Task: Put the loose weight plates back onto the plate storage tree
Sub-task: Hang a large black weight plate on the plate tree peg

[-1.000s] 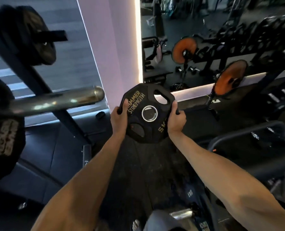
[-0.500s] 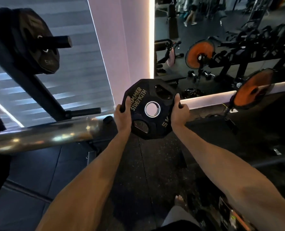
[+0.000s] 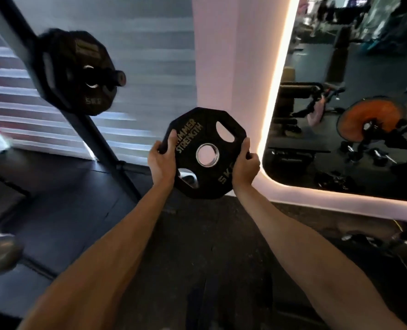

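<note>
Left hand (image 3: 162,160) and right hand (image 3: 244,166) clamp opposite edges of the weight plate (image 3: 206,152), held upright above the floor. The storage tree (image 3: 61,75), its peg (image 3: 113,77) already loaded, has swung nearer at upper left; threading comes next.

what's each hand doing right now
Left hand: closed on the weight plate, left edge.
Right hand: closed on the same plate, right edge.
</note>
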